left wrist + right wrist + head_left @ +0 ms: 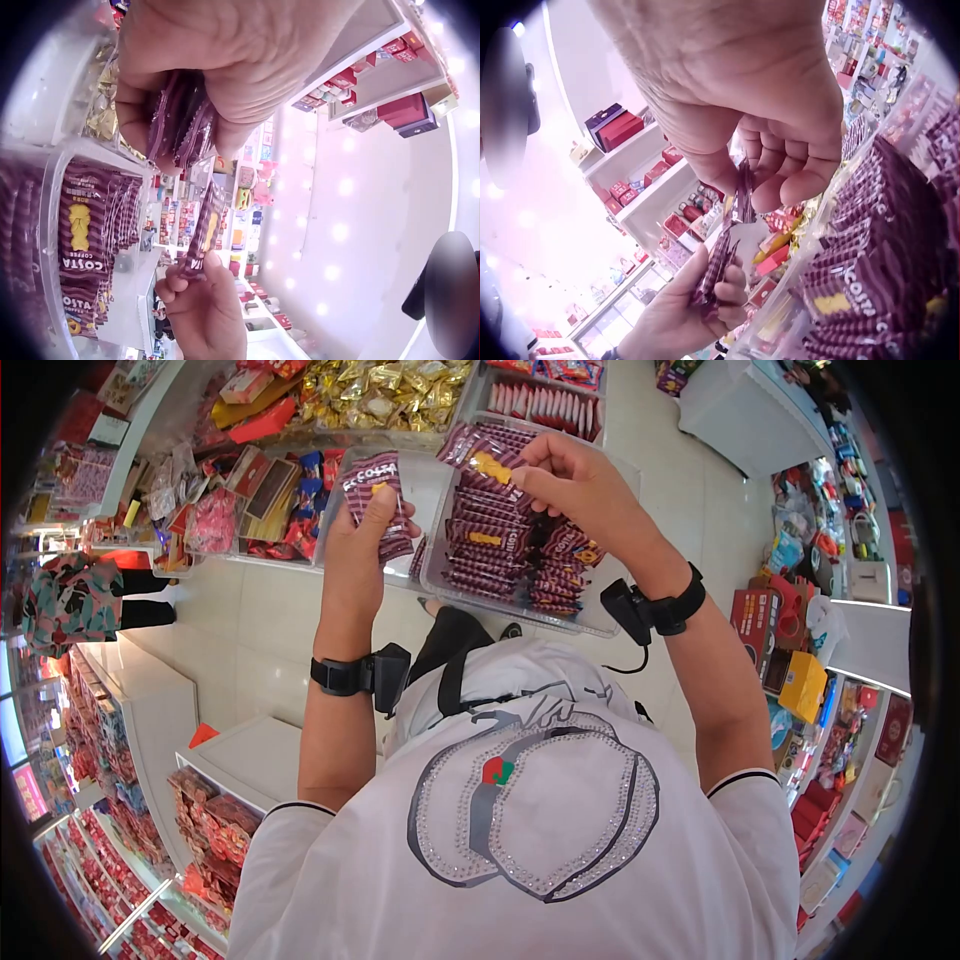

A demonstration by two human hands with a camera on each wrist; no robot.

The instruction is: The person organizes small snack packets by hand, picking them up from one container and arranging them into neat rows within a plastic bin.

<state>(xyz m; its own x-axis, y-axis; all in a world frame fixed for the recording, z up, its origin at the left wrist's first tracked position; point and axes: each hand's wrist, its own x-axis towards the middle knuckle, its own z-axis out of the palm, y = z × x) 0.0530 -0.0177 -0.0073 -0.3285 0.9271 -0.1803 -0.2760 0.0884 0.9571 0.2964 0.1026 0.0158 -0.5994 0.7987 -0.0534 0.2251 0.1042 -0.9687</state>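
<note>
Several purple striped COSTA packets [374,485] are gripped in the left hand [358,550], thumb across their front, over the left part of a clear tray. My right hand [590,490] pinches one purple packet [484,460] by its edge, above the clear bin [432,560] filled with rows of like packets [485,540]. In the left wrist view the left hand [240,60] holds the packets on edge, and the right hand [206,315] holds its packet [204,232] upright. The right wrist view shows the right hand's thumb and fingers pinching the packet [742,196].
Gold-wrapped sweets [385,395] fill a bin behind. Red and white packets [545,410] stand at the back right, and mixed boxes and bags [265,495] lie at the left. A person in a patterned top [70,600] stands at the far left. Shelves line both sides.
</note>
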